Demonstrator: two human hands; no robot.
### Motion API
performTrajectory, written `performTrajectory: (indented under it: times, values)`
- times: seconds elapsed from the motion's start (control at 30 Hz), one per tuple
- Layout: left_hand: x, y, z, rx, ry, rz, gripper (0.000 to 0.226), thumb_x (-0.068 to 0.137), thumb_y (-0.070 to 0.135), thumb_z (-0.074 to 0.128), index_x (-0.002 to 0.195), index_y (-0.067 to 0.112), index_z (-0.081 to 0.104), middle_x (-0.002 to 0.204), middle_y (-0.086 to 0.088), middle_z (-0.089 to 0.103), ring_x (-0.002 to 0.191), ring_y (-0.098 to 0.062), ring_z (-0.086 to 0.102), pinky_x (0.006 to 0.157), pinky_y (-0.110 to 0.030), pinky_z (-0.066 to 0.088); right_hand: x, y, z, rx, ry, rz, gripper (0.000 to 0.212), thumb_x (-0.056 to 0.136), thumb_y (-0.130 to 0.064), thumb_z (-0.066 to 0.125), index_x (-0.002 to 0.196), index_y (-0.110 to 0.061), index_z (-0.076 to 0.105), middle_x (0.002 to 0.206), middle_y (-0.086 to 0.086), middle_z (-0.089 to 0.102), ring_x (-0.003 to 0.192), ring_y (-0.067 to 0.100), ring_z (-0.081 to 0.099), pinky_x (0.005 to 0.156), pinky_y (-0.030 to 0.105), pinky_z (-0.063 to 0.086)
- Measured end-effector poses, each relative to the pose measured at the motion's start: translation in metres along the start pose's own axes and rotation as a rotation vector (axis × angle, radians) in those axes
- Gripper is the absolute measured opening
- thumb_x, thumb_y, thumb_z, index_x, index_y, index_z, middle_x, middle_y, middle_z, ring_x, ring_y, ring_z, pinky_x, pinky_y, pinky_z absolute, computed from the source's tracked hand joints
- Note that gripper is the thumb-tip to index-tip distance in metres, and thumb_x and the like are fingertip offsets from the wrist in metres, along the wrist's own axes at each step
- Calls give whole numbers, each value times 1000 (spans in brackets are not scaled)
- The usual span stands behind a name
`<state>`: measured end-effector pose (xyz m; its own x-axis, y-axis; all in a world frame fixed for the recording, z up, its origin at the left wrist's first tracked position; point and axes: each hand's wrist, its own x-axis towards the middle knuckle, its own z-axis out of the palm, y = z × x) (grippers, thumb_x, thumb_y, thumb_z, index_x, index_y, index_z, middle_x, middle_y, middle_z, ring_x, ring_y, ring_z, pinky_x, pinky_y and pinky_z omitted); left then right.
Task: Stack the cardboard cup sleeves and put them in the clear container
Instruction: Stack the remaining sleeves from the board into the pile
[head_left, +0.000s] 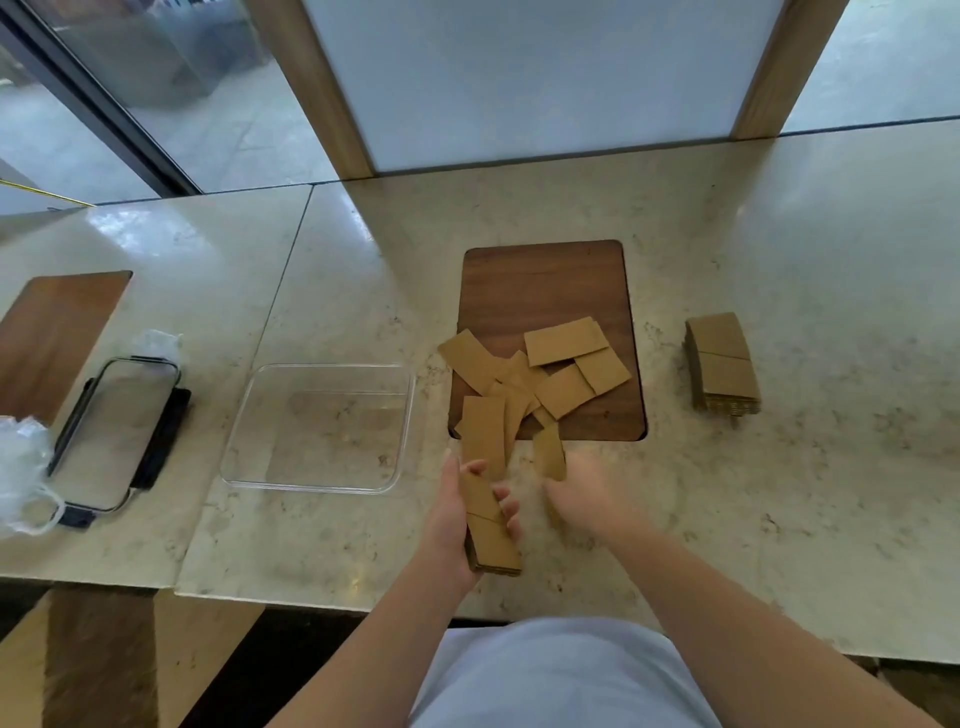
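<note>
Several flat brown cardboard sleeves (558, 366) lie scattered over the front of a dark wooden inset board (545, 280). My left hand (452, 519) grips a small stack of sleeves (491, 530) just in front of the board. My right hand (589, 493), blurred, holds a single sleeve (549, 452) at the board's front edge. The clear container (260, 415) stands with nothing in it to the left of the board. A neat stack of sleeves (723, 364) rests on the counter to the right.
The marble counter (805, 249) runs across the view. The container's lid (111, 431) with black clips lies far left, beside crumpled clear plastic (23, 467). Another wooden inset (57, 322) is at the left edge. A white panel and windows stand behind.
</note>
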<state>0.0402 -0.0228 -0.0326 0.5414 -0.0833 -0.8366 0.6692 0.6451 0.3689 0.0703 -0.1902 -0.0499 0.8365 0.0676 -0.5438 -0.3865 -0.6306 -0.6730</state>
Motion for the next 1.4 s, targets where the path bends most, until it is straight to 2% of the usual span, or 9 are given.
performTrajectory:
  times: [0.2,0.33,0.4,0.53,0.67,0.8,1.0,1.17,1.4]
  values:
    - [3,-7,8,201,101,142,57,87,60,71,124,17,63,94,-13,64,70,-23,67,57,-35,57,-22,-1,-1,123,-11,99,20,98,-15,49,80,-20,57,70,5,64,47,16,64,38,27,49]
    - [-3,-17,21,462,28,160,69,71,71,74,121,25,65,114,-13,73,94,-30,75,70,-39,63,-43,-27,14,-135,32,-42,20,97,-30,56,111,-17,63,97,3,67,91,25,70,74,42,60]
    - [-4,-19,23,455,-27,201,58,71,62,78,118,30,66,122,-12,72,101,-28,74,70,-36,61,-51,-40,12,-362,-106,-189,43,92,-28,59,129,-10,52,94,2,60,90,27,67,66,35,52]
    - [-3,-3,10,212,40,147,27,98,42,65,121,28,65,109,-16,75,79,-30,77,57,-37,60,-35,-59,-17,31,-555,-23,69,87,-29,72,146,-21,36,118,5,62,101,22,68,70,32,60]
    - [-10,15,-15,-131,-64,114,53,88,62,64,118,18,61,97,-17,70,76,-28,69,64,-37,58,20,-75,-24,-74,-5,-60,44,94,-31,65,130,-13,50,126,8,57,107,26,61,78,36,51]
    - [-16,16,-32,-255,-198,72,59,85,62,70,120,15,64,110,-22,67,90,-35,67,79,-45,56,62,-78,5,-514,-33,-161,64,94,-34,70,147,-16,40,148,12,41,137,40,35,106,53,37]
    - [-19,13,-42,-377,-322,7,64,77,52,82,126,14,66,116,-25,67,95,-39,69,81,-49,59,87,-81,31,-895,76,-349,63,89,-41,71,141,-16,46,145,13,39,133,38,33,105,56,31]
    - [-12,10,-42,-325,-234,-49,49,88,45,72,124,14,63,108,-22,67,90,-35,69,76,-44,59,92,-82,31,-782,105,-201,73,76,-46,86,126,-11,47,132,13,49,126,37,44,101,55,36]
    - [-8,4,-38,-226,-66,-70,29,96,42,67,106,15,65,95,-19,67,81,-28,69,60,-35,59,42,-66,3,-222,-9,-251,51,96,-27,71,137,1,57,132,16,64,124,35,57,93,37,44]
